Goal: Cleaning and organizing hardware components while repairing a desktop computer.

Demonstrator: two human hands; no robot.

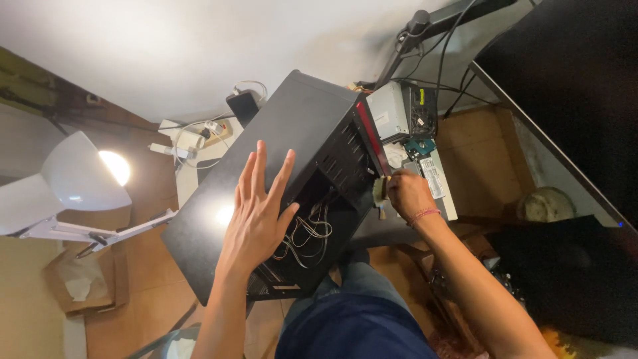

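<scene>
Brown tiled floor and a pale wall fill the background, and down the right side runs a big dark panel with a light edge, angled across the corner. Centre stage sits the large black metal computer case, tipped on its side so its glossy flat panel faces up and catches a glare spot, while its open side faces the person's blue-trousered lap. Inside the opening, a tangle of thin pale cables loops loose. Just off the case's upper right corner lies a grey boxy power supply with a fan grille, black leads trailing away from it, and beside that a flat silver drive with a white label and a small teal circuit board. Over on the left, a white desk lamp on a jointed arm is lit, its shade pointing toward the case. Behind the case, a white power strip with plugs rests near the wall.

Now the hands: the left hand is spread wide, fingers fanned, palm pressed flat on the case's top panel at the edge of the opening. The right hand, a thin pink cord at the wrist, is curled closed around a small pale brush, held right at the case's front edge beside the red trim strip.
</scene>
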